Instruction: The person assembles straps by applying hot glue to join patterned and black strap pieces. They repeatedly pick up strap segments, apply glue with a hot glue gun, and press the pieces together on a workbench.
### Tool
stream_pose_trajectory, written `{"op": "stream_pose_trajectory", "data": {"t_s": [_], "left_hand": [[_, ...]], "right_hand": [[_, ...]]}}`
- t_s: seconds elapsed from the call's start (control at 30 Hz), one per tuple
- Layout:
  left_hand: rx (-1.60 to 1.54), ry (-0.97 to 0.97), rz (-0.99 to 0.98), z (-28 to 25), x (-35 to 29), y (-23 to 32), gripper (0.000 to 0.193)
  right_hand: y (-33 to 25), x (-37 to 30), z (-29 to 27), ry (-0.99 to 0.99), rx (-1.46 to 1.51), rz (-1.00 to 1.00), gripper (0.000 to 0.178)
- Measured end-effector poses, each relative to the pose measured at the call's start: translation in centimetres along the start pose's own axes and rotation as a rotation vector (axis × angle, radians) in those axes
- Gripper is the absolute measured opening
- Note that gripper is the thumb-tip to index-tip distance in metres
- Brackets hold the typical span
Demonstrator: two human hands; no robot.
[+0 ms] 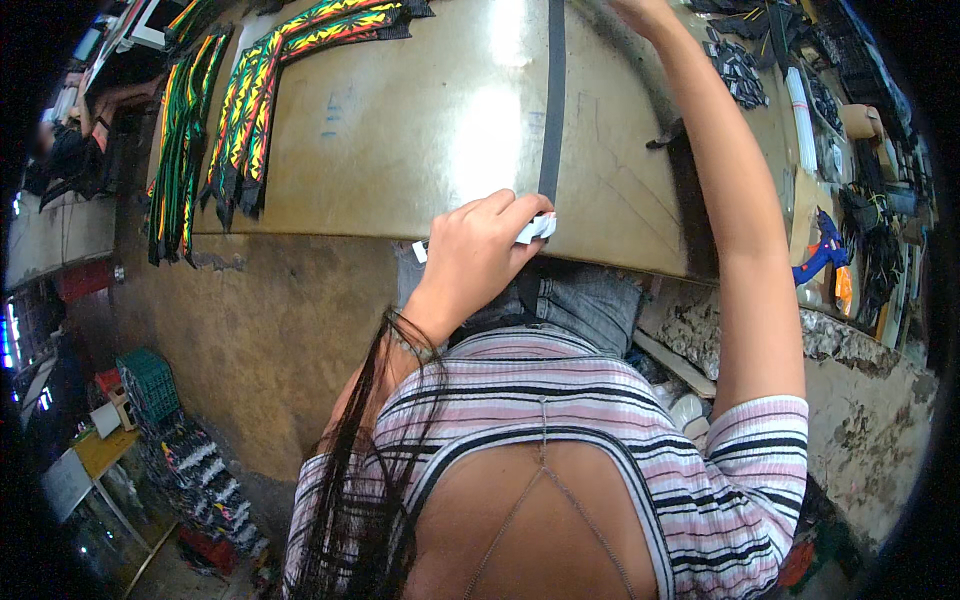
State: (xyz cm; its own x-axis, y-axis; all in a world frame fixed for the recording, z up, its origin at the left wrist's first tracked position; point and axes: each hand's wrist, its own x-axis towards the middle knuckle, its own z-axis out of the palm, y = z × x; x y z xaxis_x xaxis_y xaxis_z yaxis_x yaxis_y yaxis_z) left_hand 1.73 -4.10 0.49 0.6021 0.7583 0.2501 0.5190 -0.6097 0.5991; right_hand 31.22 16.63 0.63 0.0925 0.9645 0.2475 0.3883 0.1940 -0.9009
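Straightening the dark strap [554, 100]

Your left hand [480, 245] is clamped around a white strip [541, 229] at the strap's six-o'clock end. Your right hand [642, 12], one o'clock, is cut off; its grip can't be told. Ideally, hold the strap flat toward twelve across the bench [380, 130].

Strap [553, 100] on table [380, 140], fabric strips [243, 130] to its left, glue gun [824, 250] far right

Glossy tan table [385, 140] with white glare [487, 135], stained brown floor [240, 340].
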Motion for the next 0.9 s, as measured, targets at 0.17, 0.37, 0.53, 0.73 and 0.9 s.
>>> {"op": "stream_pose_trajectory", "data": {"t_s": [0.17,0.37,0.53,0.73,0.9], "left_hand": [[-0.239,0.000,0.049,-0.8,0.1,-1.4,0.020],[-0.259,-0.109,0.111,-1.6,0.0,-2.3,0.026],[-0.112,-0.168,0.213,-1.4,-0.2,-2.4,0.032],[-0.104,-0.133,0.234,-0.9,-0.8,-2.8,0.029],[-0.140,-0.112,0.246,-0.9,-0.6,-2.9,0.027]], "right_hand": [[-7.2,-12.4,-7.3,-0.045,-0.256,-0.062,0.036],[-6.3,-34.7,-19.9,1.331,-0.808,0.284,0.041],[1.6,-41.3,-25.8,1.143,-0.418,0.265,0.071],[1.7,-34.5,-24.4,0.898,-0.633,0.437,0.052],[-7.3,-25.6,-13.5,0.607,-0.291,0.127,0.034]]}}
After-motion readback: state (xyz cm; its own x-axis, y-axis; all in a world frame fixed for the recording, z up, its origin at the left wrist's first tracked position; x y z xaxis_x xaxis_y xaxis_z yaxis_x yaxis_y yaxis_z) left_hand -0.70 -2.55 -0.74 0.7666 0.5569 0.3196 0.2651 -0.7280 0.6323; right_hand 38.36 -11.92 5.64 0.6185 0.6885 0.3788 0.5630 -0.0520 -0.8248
